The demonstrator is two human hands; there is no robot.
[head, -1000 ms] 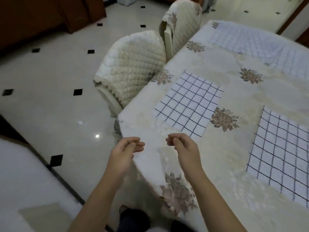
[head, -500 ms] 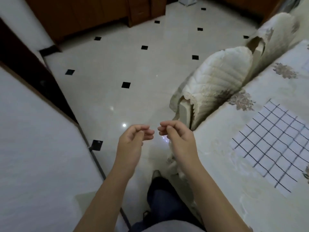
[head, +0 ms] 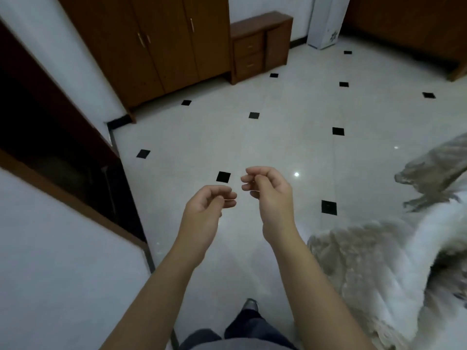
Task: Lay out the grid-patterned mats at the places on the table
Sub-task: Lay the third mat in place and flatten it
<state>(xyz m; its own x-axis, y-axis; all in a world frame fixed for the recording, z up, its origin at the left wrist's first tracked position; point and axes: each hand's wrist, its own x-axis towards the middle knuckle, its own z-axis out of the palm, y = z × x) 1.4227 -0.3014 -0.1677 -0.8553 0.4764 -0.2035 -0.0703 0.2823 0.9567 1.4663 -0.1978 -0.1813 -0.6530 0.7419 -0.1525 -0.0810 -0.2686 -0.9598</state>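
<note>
No grid-patterned mat is in view now. My left hand (head: 206, 210) and my right hand (head: 269, 195) float side by side over the tiled floor, fingers loosely curled, nothing in either. Only a draped corner of the table's pale floral cloth (head: 394, 269) shows at the lower right, blurred. The table top itself is out of frame.
A white tiled floor with small black squares (head: 278, 137) stretches ahead. A brown wardrobe (head: 156, 46) and a low drawer unit (head: 260, 44) stand against the far wall. A dark doorway with a brown frame (head: 55, 147) lies on the left. My legs (head: 242, 332) show at the bottom.
My view has swung left, away from the table. The mats and the padded chairs have left the frame. Both hands keep the same loose, empty pose.
</note>
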